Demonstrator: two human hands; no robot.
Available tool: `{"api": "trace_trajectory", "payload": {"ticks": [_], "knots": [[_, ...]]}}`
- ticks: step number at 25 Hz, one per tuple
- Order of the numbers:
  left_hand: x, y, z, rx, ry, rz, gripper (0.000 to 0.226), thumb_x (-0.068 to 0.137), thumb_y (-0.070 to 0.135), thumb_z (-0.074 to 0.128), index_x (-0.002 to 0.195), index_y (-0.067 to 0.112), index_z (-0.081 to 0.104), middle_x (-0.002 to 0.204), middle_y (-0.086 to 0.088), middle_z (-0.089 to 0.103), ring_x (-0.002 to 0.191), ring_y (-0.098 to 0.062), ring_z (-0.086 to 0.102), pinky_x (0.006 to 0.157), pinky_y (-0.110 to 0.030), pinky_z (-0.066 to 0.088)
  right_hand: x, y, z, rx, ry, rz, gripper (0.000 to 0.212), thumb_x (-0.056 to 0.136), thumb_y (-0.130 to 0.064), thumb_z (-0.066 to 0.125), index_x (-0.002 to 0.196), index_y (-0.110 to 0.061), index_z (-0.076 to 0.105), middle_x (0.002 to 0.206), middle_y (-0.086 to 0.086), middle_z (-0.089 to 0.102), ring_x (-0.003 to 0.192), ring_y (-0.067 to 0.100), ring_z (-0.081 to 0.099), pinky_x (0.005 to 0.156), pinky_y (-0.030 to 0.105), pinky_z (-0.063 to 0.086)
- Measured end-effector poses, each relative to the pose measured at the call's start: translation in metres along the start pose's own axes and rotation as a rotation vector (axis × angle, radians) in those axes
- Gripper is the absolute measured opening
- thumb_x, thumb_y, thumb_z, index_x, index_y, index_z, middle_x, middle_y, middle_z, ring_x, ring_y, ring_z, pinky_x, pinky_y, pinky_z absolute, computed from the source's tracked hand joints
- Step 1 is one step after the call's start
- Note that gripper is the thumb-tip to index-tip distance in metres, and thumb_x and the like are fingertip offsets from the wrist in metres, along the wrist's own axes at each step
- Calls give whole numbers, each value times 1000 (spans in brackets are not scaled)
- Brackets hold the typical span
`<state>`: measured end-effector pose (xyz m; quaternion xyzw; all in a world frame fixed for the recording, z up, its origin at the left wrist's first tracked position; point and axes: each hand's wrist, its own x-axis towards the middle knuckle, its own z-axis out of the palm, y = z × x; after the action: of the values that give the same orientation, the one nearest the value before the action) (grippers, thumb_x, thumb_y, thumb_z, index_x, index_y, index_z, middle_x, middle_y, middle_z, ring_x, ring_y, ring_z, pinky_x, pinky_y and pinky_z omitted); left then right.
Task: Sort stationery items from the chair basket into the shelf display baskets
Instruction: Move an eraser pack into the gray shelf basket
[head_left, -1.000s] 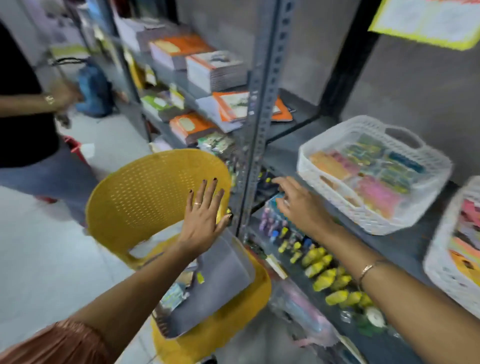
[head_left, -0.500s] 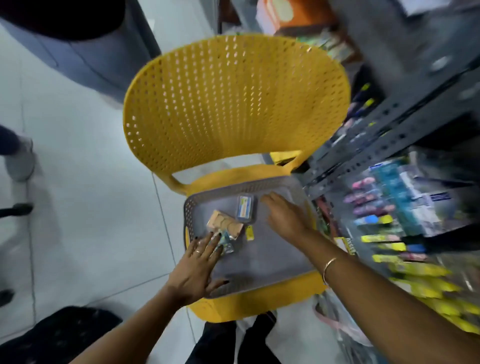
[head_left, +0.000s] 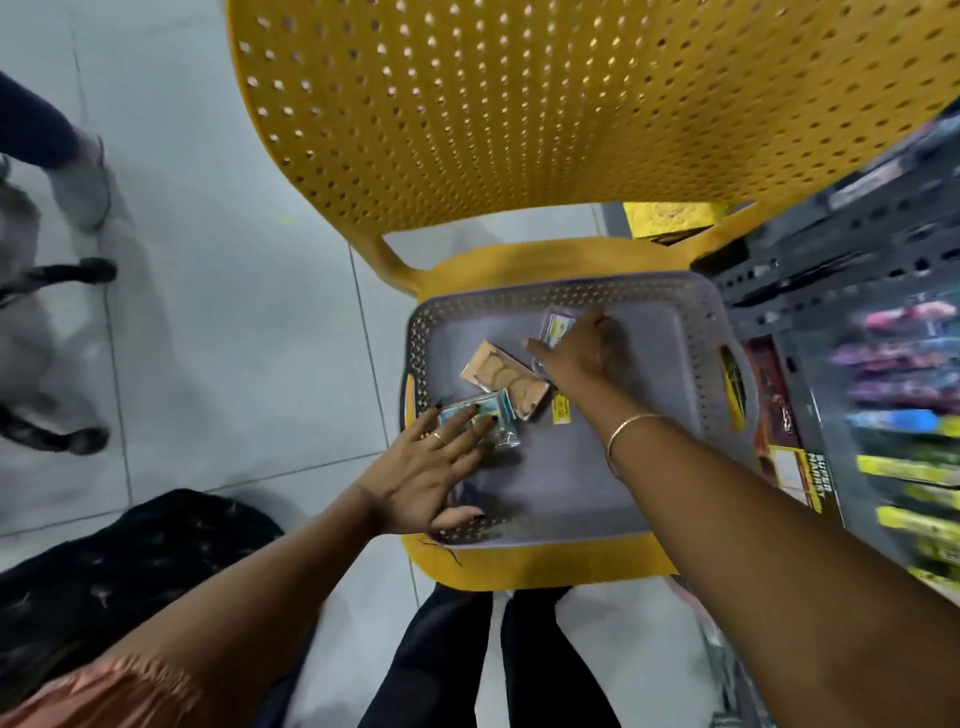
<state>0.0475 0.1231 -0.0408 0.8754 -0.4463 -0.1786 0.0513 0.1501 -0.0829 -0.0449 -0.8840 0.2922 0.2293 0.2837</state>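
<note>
A yellow chair (head_left: 519, 130) carries a grey basket (head_left: 691, 374) on its seat. Inside lie a tan packet (head_left: 501, 376) — long axis slanting from upper left to lower right — and a bluish packet (head_left: 493, 415). The left hand (head_left: 431, 467) lies spread flat on the bluish packet; the right hand (head_left: 582, 353) covers a clear-wrapped pack (head_left: 558, 325), its grip not discernible.

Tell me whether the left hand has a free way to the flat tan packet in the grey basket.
Probably yes. The left hand rests on the blue-edged clear packet right beside the flat tan packet, whose top lies uncovered; the right hand is beyond it, on the small clear case.
</note>
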Motion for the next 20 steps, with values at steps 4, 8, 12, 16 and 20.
{"api": "trace_trajectory", "payload": {"ticks": [4, 8, 12, 16, 20], "knots": [[0, 0, 3, -3, 29, 4, 75, 87, 62, 23, 123, 4, 55, 141, -19, 41, 129, -37, 36, 101, -49, 21, -5, 0, 4, -27, 33, -26, 66, 75, -17, 71, 125, -1, 31, 134, 23, 37, 116, 42, 46, 84, 42, 46], [1, 1, 0, -12, 31, -7, 79, 90, 61, 12, 127, 5, 52, 141, -19, 40, 129, -37, 36, 103, -48, 18, -10, 19, -8, -261, 117, -164, 59, 74, -14, 70, 120, 1, 36, 128, 25, 45, 116, 40, 45, 86, 42, 44], [0, 1, 1, -4, 20, -12, 80, 91, 62, 8, 131, 6, 49, 143, -19, 38, 131, -36, 33, 105, -48, 14, -14, 38, -8, -326, 165, -244, 50, 75, -10, 65, 117, 1, 41, 125, 24, 47, 117, 38, 44, 93, 43, 41], [0, 2, 2, 11, 39, -7, 79, 91, 61, 10, 130, 6, 50, 142, -19, 39, 130, -36, 35, 105, -47, 15, -21, 46, -9, -301, 195, -275, 46, 75, -7, 64, 115, 0, 44, 123, 25, 48, 117, 39, 42, 92, 43, 40], [2, 3, 0, 56, 34, -1, 76, 89, 60, 19, 128, 4, 52, 143, -19, 39, 130, -37, 34, 105, -49, 14, -27, 50, -18, -250, 245, -312, 42, 72, -4, 63, 110, 2, 46, 119, 26, 50, 114, 39, 42, 92, 43, 37]]}}
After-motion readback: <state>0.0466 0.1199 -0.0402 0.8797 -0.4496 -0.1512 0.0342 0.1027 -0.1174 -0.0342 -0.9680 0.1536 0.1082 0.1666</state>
